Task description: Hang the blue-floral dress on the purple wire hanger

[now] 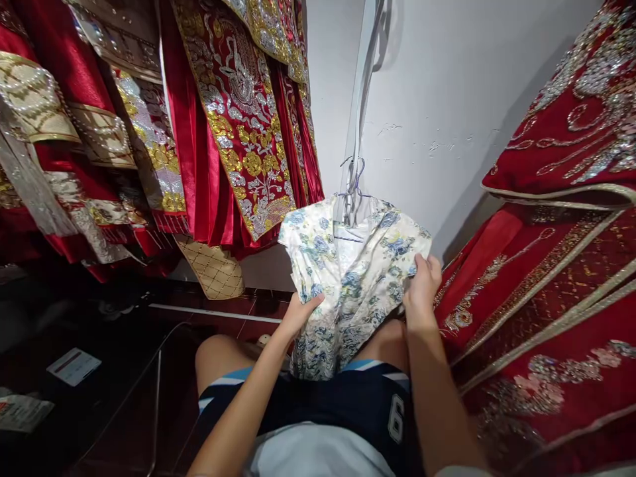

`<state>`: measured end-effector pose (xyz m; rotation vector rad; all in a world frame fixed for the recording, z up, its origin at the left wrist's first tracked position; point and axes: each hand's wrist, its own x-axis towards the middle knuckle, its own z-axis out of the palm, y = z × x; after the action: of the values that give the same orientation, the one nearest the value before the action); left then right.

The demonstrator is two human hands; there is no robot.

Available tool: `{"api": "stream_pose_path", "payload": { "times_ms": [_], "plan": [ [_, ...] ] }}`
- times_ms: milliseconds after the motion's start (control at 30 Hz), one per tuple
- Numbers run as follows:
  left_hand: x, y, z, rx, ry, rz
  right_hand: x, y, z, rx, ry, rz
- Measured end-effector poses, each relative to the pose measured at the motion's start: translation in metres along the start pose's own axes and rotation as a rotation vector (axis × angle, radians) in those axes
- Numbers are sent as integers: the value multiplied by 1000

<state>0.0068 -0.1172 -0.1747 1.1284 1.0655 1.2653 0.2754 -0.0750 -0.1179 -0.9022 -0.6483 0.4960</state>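
A white short-sleeved blouse [352,285] with blue and yellow-green flowers hangs in front of me, its lower part reaching down to my lap. A thin hanger [358,175] carries it at the neck, hooked at the foot of a pale strap. My left hand [301,313] pinches the cloth at the side below the left sleeve, thumb lying on the front. At the other side my right hand [422,285] grips the edge of the right sleeve between thumb and fingers. The blouse's back and hem are partly hidden.
Red embroidered garments [248,132] hang close on the left, and more red beaded garments [561,265] on the right. Behind the blouse is a white wall [447,86] with the pale strap [362,86]. A flat card [74,366] lies at lower left on a dark surface.
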Motion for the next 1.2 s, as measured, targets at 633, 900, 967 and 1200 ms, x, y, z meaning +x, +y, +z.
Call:
{"api": "stream_pose_path", "payload": {
  "times_ms": [633,900,967,1200],
  "plan": [
    [-35,-32,12,73,227,160,-114,14,0,-195,-629,352],
    [-33,-14,25,586,393,839,-120,3,-5,-226,-694,427],
    [-30,-11,42,568,168,784,-121,-1,-1,-201,-700,430],
    [-21,-16,71,489,18,665,-120,-1,12,-121,-538,389]
  ]
}}
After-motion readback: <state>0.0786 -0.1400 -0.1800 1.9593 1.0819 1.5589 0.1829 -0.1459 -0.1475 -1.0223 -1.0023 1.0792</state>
